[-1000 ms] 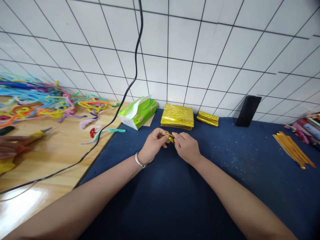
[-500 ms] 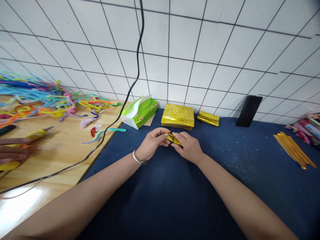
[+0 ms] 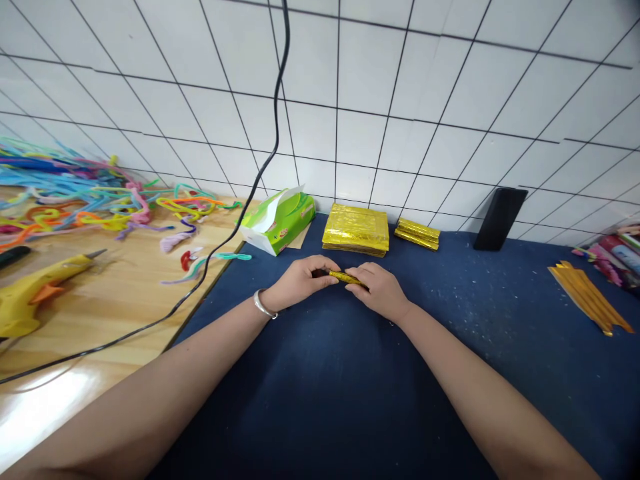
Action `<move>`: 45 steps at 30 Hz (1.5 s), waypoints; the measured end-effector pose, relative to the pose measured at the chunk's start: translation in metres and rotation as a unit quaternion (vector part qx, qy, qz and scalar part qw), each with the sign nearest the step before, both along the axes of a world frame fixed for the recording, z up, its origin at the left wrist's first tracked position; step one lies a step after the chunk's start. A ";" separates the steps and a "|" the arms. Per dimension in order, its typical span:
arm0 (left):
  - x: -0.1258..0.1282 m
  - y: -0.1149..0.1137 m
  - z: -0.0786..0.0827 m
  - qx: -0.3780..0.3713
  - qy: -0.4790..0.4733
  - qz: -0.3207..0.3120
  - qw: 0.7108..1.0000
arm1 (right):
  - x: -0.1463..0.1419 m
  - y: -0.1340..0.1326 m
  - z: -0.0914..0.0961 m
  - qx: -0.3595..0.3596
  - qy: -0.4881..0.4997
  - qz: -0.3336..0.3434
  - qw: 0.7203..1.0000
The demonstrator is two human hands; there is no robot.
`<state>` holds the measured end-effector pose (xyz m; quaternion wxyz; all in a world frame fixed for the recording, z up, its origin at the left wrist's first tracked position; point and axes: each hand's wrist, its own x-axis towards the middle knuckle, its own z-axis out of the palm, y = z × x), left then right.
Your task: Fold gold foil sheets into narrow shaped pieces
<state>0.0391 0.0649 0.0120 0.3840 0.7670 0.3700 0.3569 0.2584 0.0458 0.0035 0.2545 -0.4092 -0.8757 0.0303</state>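
One slim gold strip [image 3: 346,277] is held up in front of the person, above the dark blue table [image 3: 320,400], stretching from the fingertips of one hand to those of the other. The left hand [image 3: 303,281] is narrowed to a pinch on the strip's left end, its thumb below and its fingers curled above; a silver bracelet [image 3: 264,304] circles that wrist. The right hand [image 3: 377,291] grips the other end between thumb and fingers, covering part of it. Just beyond the hands lies a stack of shiny gold sheets [image 3: 355,228], near the white tiled wall [image 3: 360,80], with a smaller folded gold piece [image 3: 417,234] just to its right. Further right, a black slab [image 3: 500,219] leans against the wall, and some flat orange-gold strips [image 3: 590,298] lie at an angle near the table's right side. To the left of the stack sits a green tissue pack [image 3: 287,217], a white tissue poking from its top. A black cable [image 3: 275,120] hangs down in front of the wall and runs over the wooden table [image 3: 125,300] at left, where a yellow glue gun [image 3: 43,287] lies below a heap of coloured fuzzy stems [image 3: 65,177].
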 end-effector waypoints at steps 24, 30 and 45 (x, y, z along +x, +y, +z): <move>0.001 0.001 -0.002 0.226 0.193 -0.052 0.953 | 0.005 0.010 0.000 -0.019 -0.022 0.006 1.000; 0.001 0.000 -0.002 0.234 0.203 -0.036 0.950 | 0.004 0.009 0.000 -0.015 -0.032 0.012 0.999; -0.005 0.006 -0.004 0.099 0.097 0.036 0.990 | 0.022 0.017 0.001 -0.080 0.059 -0.034 0.994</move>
